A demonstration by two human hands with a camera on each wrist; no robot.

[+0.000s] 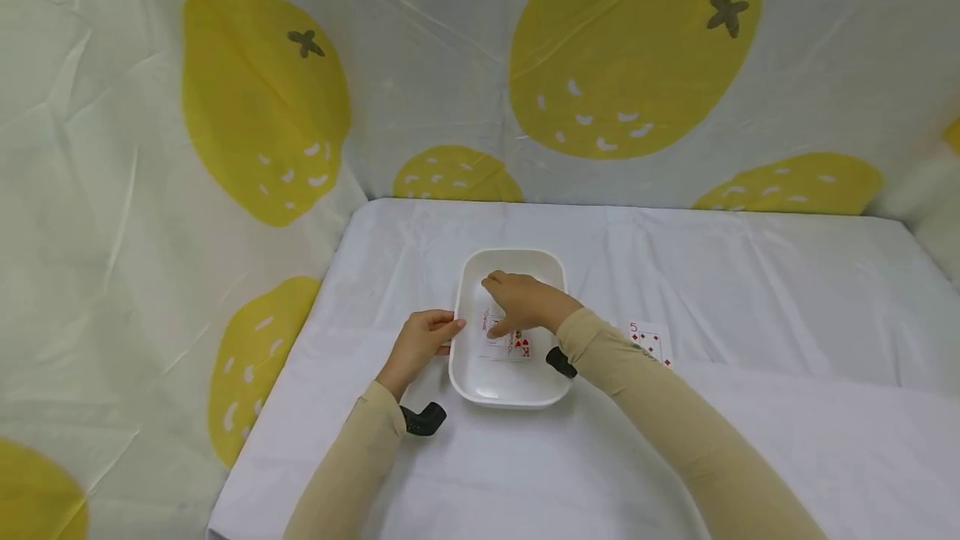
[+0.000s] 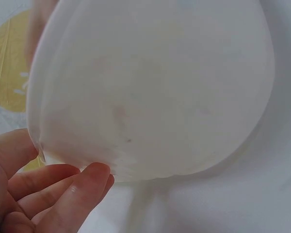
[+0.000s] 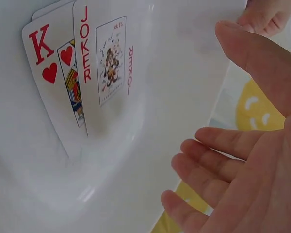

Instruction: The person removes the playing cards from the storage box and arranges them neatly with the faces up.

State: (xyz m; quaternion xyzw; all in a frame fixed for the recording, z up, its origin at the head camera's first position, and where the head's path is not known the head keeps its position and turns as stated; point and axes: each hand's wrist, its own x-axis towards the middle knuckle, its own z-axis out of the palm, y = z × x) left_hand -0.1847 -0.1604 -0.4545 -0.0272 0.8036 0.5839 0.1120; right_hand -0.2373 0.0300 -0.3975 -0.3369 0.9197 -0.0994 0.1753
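A white plastic basin (image 1: 510, 394) stands on the table, and my left hand (image 1: 423, 344) pinches its left rim. In the left wrist view the thumb and fingers of that hand lie at the edge of the basin's outer side (image 2: 160, 87). My right hand (image 1: 531, 303) hovers over the inside of the basin, fingers and thumb spread with nothing between them. Under it, on the basin floor, lie playing cards: a red joker (image 3: 111, 63) overlaps a king of hearts (image 3: 49, 73), with a further card's edge behind. The right hand partly hides them in the head view.
A five of diamonds (image 1: 651, 338) lies face up on the table right of the basin, partly covered by my right sleeve (image 1: 645, 373). White cloth (image 1: 750, 290) covers the table. Lemon-print curtains (image 1: 450, 65) hang behind it and on the left.
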